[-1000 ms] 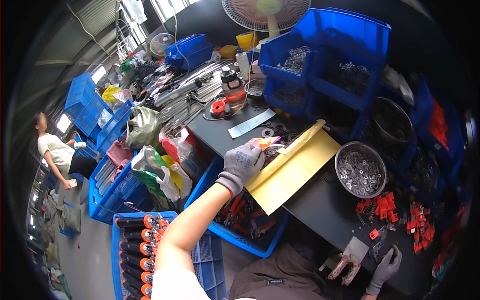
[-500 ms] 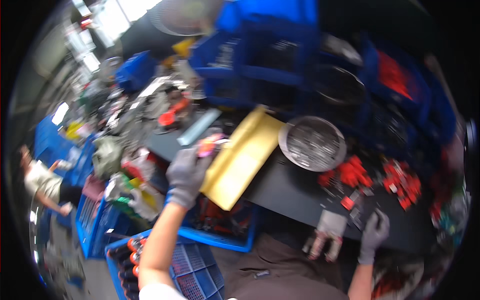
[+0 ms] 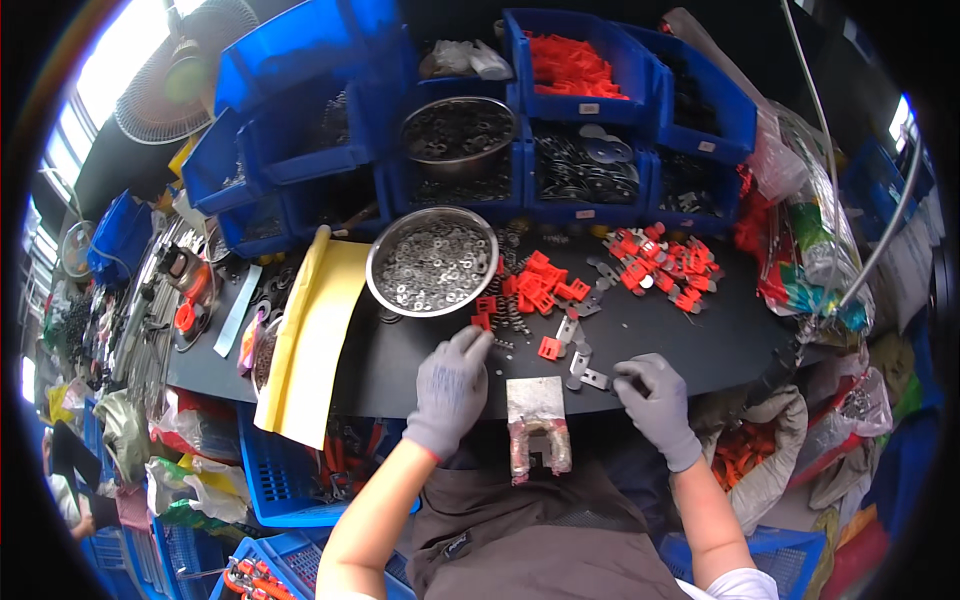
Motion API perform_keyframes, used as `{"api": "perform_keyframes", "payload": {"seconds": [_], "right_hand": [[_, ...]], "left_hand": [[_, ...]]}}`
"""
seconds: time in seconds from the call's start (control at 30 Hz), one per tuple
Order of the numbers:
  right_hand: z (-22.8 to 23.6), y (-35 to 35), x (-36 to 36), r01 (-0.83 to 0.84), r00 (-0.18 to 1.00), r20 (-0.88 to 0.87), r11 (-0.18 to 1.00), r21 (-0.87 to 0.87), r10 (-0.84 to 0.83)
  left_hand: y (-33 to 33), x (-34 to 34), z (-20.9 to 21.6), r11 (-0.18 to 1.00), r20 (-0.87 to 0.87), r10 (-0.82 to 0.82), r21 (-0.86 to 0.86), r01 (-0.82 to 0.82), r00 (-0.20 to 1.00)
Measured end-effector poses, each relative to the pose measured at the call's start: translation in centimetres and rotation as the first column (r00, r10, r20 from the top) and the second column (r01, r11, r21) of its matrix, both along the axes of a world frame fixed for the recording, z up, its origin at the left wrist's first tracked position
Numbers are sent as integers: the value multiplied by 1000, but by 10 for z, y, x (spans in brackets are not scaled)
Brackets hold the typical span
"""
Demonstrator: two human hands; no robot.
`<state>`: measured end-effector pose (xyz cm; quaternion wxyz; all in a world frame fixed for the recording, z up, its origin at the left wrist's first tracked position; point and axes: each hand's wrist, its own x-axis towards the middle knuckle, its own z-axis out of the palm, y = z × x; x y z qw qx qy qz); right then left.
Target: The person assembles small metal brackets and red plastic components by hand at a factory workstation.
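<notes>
My left hand (image 3: 452, 390), in a grey glove, is at the table's front edge with its fingers stretched toward a small red plastic part (image 3: 482, 320). I see nothing held in it. My right hand (image 3: 655, 405), also gloved, hovers with bent, parted fingers just right of some small flat metal plates (image 3: 594, 378). Between the hands, a metal block fixture (image 3: 536, 398) with two prongs sticks out over the edge. Beyond it are a pile of red plastic parts (image 3: 540, 283), small springs (image 3: 512, 318) and a steel bowl (image 3: 372, 270) of small metal pieces.
A folded yellow sheet (image 3: 325, 330) lies at the left, overhanging the edge. Blue bins (image 3: 585, 107) stand stacked along the back. More red parts with metal tabs (image 3: 665, 262) lie at the right. Below the table are a blue crate (image 3: 270, 490) and a sack of orange parts (image 3: 745, 450).
The view has turned leftward and steadied. My left hand has left the yellow sheet's near side for the red parts. My right hand is beside the metal plates in both frames.
</notes>
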<state>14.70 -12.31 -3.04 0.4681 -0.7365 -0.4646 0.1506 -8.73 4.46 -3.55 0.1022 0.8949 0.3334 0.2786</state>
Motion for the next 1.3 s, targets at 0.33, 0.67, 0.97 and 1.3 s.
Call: {"api": "perform_keyframes", "payload": {"seconds": [0.33, 0.67, 0.97, 1.3], "right_hand": [[-6, -4, -13, 34, 850, 527, 995, -96, 22], [-21, -5, -5, -29, 722, 685, 993, -111, 97], [33, 6, -51, 5, 985, -171, 999, -46, -13], [55, 25, -103, -469, 882, 87, 879, 82, 462]], "left_hand": [[34, 9, -15, 987, -132, 117, -94, -130, 984], [33, 11, -41, 930, 63, 321, -212, -301, 945], [-27, -29, -1, 668, 626, 304, -678, 308, 718], [-78, -58, 45, 675, 557, 171, -667, 315, 813]]}}
